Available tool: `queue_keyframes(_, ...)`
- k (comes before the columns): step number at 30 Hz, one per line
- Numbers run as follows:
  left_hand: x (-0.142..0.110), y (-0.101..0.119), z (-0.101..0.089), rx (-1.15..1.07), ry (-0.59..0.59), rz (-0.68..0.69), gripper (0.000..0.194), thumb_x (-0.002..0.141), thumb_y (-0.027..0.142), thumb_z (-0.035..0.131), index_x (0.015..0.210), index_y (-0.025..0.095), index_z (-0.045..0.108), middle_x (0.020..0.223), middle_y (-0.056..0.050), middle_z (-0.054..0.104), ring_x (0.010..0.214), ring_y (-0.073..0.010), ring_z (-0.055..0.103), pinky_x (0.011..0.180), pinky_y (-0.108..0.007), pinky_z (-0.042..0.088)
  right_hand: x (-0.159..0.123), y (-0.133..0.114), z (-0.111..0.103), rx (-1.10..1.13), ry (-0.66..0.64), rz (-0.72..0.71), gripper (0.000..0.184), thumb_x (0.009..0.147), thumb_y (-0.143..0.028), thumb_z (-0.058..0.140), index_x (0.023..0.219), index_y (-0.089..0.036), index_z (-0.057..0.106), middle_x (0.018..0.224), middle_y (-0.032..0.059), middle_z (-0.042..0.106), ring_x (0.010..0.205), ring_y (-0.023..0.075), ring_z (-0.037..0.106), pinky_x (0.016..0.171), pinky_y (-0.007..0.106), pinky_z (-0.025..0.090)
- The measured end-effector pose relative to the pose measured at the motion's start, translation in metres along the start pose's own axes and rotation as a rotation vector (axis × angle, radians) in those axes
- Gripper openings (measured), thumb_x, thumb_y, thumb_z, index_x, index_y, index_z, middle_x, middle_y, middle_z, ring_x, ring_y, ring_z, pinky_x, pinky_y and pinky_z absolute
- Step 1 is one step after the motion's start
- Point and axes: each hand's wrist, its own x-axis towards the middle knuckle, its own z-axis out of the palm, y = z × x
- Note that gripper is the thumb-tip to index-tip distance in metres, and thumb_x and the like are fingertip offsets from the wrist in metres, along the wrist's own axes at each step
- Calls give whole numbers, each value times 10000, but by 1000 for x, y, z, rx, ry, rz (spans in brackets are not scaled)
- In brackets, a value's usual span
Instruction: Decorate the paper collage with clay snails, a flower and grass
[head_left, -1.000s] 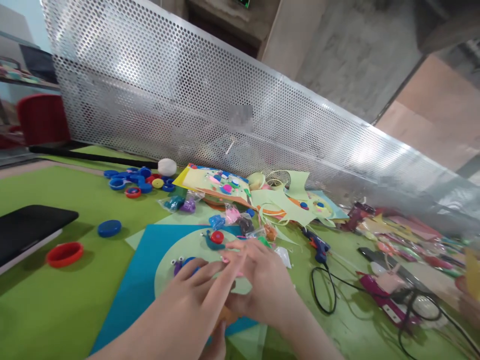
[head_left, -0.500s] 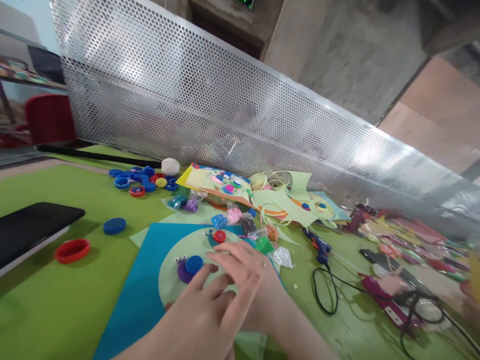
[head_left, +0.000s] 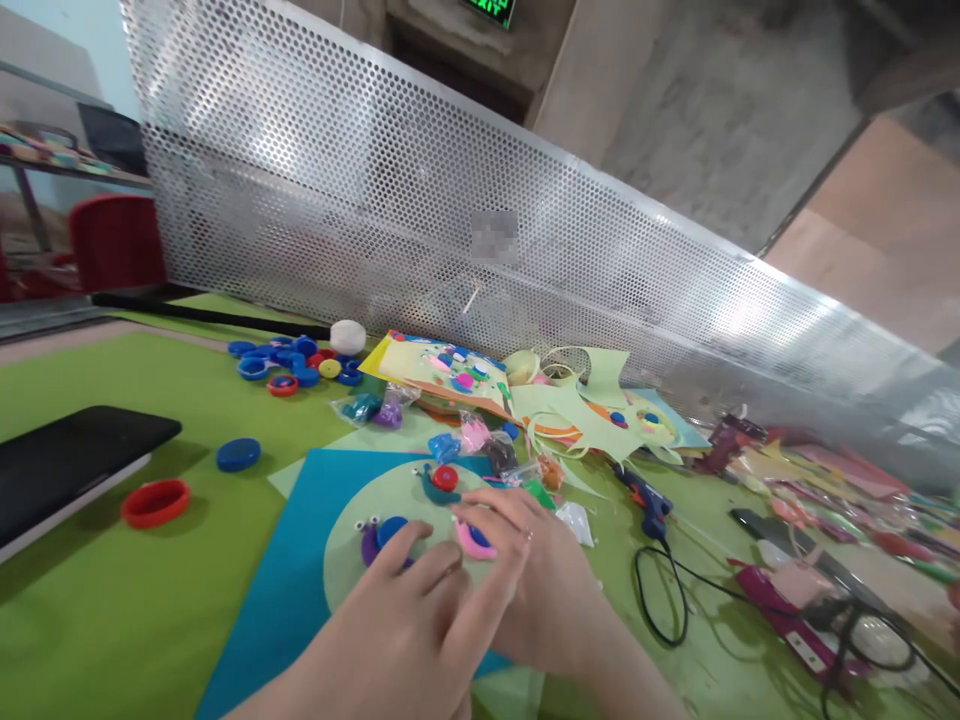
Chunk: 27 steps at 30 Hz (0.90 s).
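A: How is the pink snail (head_left: 472,548), toward the pale disc's (head_left: 341,570) right edge, best handled?

B: Lightly, so that its soft-looking body is not dented, nor the purple snail (head_left: 369,548) knocked.

A: And the fingers?

B: They are bent and slightly spread; whether anything is pinched by the left hand (head_left: 409,610) or right hand (head_left: 536,575) cannot be told. The disc's near edge is hidden beneath them.
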Motion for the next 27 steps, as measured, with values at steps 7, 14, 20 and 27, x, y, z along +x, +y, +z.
queue_keyframes(7, 3, 1, -13, 54, -99, -16, 673, 727, 91, 407, 1381, 132, 252, 897, -95, 714, 877, -281, 634, 852, -525, 468, -3, -3, 3, -4, -12, -23, 496, 714, -399, 561, 1175, -218, 574, 1195, 65, 587, 1046, 249, 544, 858, 385, 480)
queue_keyframes(14, -1, 3, -7, 57, -113, 31, 697, 750, 53, 378, 1404, 103, 141, 877, -89, 714, 880, -274, 635, 854, -543, 470, -4, -5, 4, -21, -75, -38, 438, 780, -356, 492, 1199, -245, 553, 1227, 45, 570, 1063, 248, 536, 847, 408, 484)
queue_keyframes(20, 3, 0, -7, 15, -119, -2, 752, 727, 102, 458, 1405, 97, 131, 850, -84, 713, 909, -286, 633, 845, -505, 486, -4, -7, 4, -66, -39, -21, 476, 717, -341, 531, 1169, -201, 581, 1210, 89, 580, 1060, 276, 538, 837, 423, 484)
queue_keyframes(27, 4, 0, -10, -72, -102, -41, 958, 691, 38, 476, 1379, 112, -187, 918, -56, 717, 912, -262, 646, 832, -494, 494, -5, -6, 6, -87, -11, -1, 427, 740, -340, 521, 1120, -169, 615, 1163, 109, 605, 1026, 276, 548, 814, 409, 483)
